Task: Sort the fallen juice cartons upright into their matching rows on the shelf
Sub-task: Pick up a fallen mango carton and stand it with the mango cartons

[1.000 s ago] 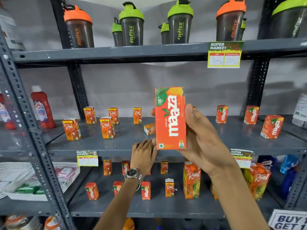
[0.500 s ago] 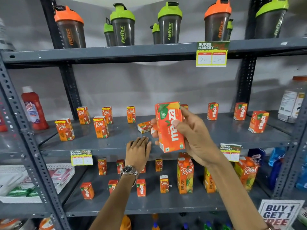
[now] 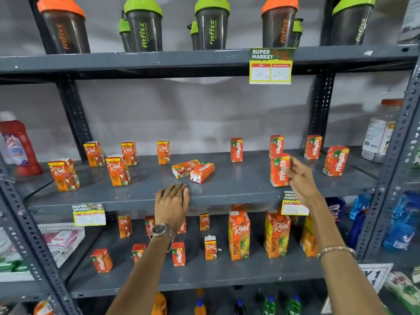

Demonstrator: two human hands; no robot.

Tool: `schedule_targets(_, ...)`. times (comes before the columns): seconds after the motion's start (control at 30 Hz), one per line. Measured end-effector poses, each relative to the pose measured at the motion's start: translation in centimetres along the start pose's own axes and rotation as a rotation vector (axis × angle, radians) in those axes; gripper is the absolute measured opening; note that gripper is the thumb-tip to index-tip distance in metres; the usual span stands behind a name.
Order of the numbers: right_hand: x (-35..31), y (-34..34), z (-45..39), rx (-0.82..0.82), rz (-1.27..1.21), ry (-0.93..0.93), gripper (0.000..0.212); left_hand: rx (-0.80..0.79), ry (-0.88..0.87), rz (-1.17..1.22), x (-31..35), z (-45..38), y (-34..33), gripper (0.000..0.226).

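Head view, only one I have: my right hand [image 3: 300, 178] has its fingers wrapped on the right edge of a Maaza carton [image 3: 279, 169], thumb side hidden, so pinching it; carton stands upright on the middle shelf [image 3: 227, 196], front row, right part, just in front of another upright Maaza carton [image 3: 276, 144] in the back row. Can't tell if its base is fully down on the shelf. More back-row Maaza cartons stand at [image 3: 236, 149] and [image 3: 313, 147], plus one further front at the right [image 3: 336, 160]. My left hand [image 3: 172, 204] lies flat, palm down, fingers together, on the front lip of the shelf, gripping nothing; wristwatch [image 3: 161, 230] on that wrist, bangle [image 3: 336, 249] on the right wrist. Two fallen cartons lie on their sides mid-shelf, touching each other, just beyond the left fingertips: a Real carton [image 3: 183, 168] and a Maaza one [image 3: 202, 172]. Real cartons stand upright on the left: back row [image 3: 93, 153], [image 3: 129, 153], [image 3: 163, 152], front [image 3: 64, 174], [image 3: 118, 170]. Price tag [image 3: 270, 65] hangs from the top shelf under the Fitfizz shakers [image 3: 145, 26]. Lower shelf has small cartons and tall Real pineapple packs [image 3: 239, 235].
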State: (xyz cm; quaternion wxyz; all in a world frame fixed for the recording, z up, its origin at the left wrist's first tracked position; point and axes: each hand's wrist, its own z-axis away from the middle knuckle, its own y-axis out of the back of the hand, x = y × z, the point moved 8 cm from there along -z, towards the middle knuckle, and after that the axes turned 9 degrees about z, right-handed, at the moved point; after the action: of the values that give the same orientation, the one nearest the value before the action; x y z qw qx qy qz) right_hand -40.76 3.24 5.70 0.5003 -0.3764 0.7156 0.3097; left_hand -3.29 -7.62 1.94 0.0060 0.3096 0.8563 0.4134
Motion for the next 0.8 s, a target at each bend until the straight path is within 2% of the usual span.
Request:
schedule_targets(0.2, 1.6, 3.4, -3.8, 0.077, 0.027, -0.051, 0.046, 0.047, -0.005, 0.007, 0.2, 0.0, 0.3, 0.056)
schedule_targets(0.47, 1.5, 3.3, -5.6, 0.132, 0.162, -0.036, 0.04, 0.132, -0.03, -0.013, -0.1, 0.1, 0.0, 0.05)
schedule_targets(0.8, 2.6, 4.3, -6.9, 0.162, 0.226, -0.036, 0.044, 0.17, -0.029, 0.012, -0.3, 0.0, -0.2, 0.051)
